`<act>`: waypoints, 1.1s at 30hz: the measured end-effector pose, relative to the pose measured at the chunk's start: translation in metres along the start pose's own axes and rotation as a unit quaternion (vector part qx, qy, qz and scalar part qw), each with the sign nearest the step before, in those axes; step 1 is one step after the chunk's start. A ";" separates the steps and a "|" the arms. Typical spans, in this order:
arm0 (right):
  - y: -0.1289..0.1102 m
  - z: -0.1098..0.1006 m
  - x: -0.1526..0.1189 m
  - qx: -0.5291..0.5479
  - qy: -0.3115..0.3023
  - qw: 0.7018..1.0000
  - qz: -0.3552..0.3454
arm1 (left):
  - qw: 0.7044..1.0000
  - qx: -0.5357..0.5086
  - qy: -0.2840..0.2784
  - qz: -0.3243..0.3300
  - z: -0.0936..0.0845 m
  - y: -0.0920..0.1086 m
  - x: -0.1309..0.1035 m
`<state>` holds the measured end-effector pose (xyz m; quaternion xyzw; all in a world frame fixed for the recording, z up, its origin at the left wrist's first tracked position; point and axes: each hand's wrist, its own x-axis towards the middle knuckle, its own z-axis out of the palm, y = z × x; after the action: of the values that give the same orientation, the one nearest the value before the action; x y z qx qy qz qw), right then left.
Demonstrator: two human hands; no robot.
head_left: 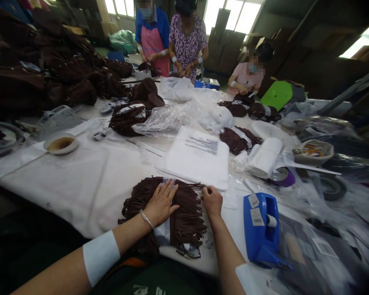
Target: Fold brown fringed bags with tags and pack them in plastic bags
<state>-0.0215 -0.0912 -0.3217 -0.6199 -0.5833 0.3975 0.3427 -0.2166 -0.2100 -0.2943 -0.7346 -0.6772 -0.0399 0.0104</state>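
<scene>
A wide bundle of dark brown cords (pixel 187 213) lies near the table's front edge, with a clear plastic band around its middle. My left hand (pixel 163 201) rests flat on top of the bundle, fingers stretched out over the band. At the bundle's upper right corner, my right hand (pixel 212 200) is closed on the ends of some cords that stick out to the side. Just behind the bundle is a stack of white plastic bags (pixel 199 157) with printed text.
A blue tape dispenser (pixel 261 229) stands right of my right hand. Farther right are a white roll (pixel 266 157), purple tape (pixel 283 177) and a bowl with scissors (pixel 313 152). A small dish (pixel 61 144) sits left. Brown bags (pixel 49 61) are piled behind. Three people work across the table.
</scene>
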 end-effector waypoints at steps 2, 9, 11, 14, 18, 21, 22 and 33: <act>0.002 -0.005 0.007 0.046 0.012 0.998 0.041 | 1.000 -0.002 0.002 0.004 0.002 -0.002 0.000; -0.001 -0.028 -0.021 0.126 -0.086 0.985 0.078 | 0.999 -0.017 0.023 0.017 0.000 -0.002 -0.001; -0.005 -0.025 -0.035 0.127 -0.115 0.983 0.072 | 0.999 -0.019 0.025 0.013 0.001 -0.001 -0.001; -0.011 -0.020 -0.046 0.160 -0.142 0.974 0.076 | 0.999 -0.019 0.031 0.013 0.002 -0.001 -0.001; -0.010 -0.019 -0.048 0.242 -0.161 0.951 0.103 | 1.000 -0.016 0.020 0.013 0.003 -0.002 -0.001; -0.003 -0.021 -0.048 0.279 -0.114 0.948 0.103 | 1.000 -0.021 0.009 0.008 0.003 -0.002 -0.002; -0.002 -0.023 -0.048 0.282 -0.088 0.950 0.098 | 1.000 -0.026 0.009 0.007 0.003 -0.002 -0.002; -0.083 0.016 -0.020 -0.122 -0.338 0.875 -0.326 | 0.989 -0.139 -0.032 0.037 -0.040 -0.020 -0.019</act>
<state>-0.0731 -0.1044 -0.2534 -0.2595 -0.8765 0.3738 0.1568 -0.2400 -0.2299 -0.2561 -0.7545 -0.6373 -0.1095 -0.1123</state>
